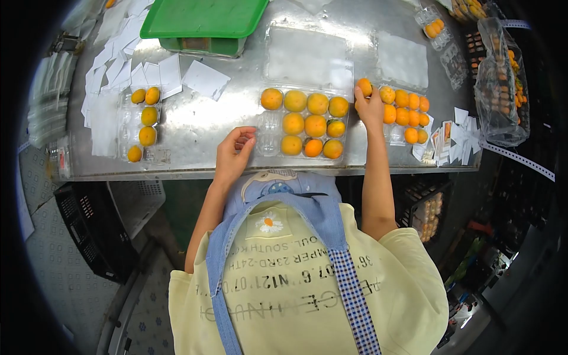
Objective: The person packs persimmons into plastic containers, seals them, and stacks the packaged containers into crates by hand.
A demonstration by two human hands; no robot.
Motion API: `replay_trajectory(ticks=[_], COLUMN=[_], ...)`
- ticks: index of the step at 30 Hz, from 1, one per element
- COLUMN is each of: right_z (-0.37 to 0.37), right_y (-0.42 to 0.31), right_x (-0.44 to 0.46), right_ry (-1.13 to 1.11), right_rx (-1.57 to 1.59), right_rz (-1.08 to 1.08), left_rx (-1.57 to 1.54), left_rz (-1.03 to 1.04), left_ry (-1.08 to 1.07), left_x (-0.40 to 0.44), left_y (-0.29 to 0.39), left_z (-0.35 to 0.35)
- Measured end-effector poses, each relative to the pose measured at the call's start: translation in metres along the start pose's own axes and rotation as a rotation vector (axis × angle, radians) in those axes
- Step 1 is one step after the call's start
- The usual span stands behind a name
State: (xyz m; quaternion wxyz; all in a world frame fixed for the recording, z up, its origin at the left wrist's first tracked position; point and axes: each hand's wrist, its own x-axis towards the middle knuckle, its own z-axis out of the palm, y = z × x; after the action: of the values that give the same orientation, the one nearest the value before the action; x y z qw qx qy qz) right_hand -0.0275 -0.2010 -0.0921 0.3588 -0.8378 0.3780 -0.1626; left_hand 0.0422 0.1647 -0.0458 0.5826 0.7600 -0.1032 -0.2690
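My right hand (370,109) pinches a round orange fruit (364,87) at the left edge of the right clear plastic tray, where several more orange fruits (402,98) sit in rows. Loosely curled and holding nothing visible, my left hand (235,152) is over the table edge, just left of the middle tray. That clear middle tray (269,133) carries larger yellow-orange fruits (315,125) in rows, with bare cups in its left column. Its clear lid (305,56) lies folded back behind it.
A third clear tray (127,118) with several fruits stands at the left. Behind are a green-lidded box (204,18) and scattered white cards (205,78). More cards (461,139) lie at the right beside a plastic-wrapped bundle (500,83). A black crate (94,228) stands below, left.
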Motion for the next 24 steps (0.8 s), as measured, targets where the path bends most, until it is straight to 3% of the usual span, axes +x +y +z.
replay_trajectory(ticks=[6,9,11,13,19,22,24], right_z=[-0.004,-0.028,-0.03,-0.028,-0.016,-0.024,-0.035], right_y=[-0.025,-0.064,-0.072,-0.082,-0.069,-0.075,-0.077], right_x=[-0.018,-0.056,-0.09,-0.113,-0.137,-0.128,-0.114], right_ry=[0.247,-0.05,-0.38,-0.527,-0.539,-0.516,-0.434], right_rx=[-0.266,-0.11,-0.053,-0.139,-0.329,-0.211,-0.072], right_rz=[-0.403,-0.49,-0.636,-0.872,-0.692,-0.74,-0.572], left_rx=[0.026,0.026,0.03,0.041,0.148,0.24,0.217], left_rz=[-0.026,-0.028,-0.03,-0.035,-0.084,-0.023,-0.045], left_ry=[-0.019,-0.018,-0.016,-0.02,-0.038,-0.057,-0.059], left_x=[-0.001,0.0,-0.001,0.0,0.005,0.005,0.004], left_y=[0.0,0.0,0.0,0.001,-0.014,-0.018,-0.018], left_z=[0.0,0.0,-0.001,0.0,0.008,0.008,0.006])
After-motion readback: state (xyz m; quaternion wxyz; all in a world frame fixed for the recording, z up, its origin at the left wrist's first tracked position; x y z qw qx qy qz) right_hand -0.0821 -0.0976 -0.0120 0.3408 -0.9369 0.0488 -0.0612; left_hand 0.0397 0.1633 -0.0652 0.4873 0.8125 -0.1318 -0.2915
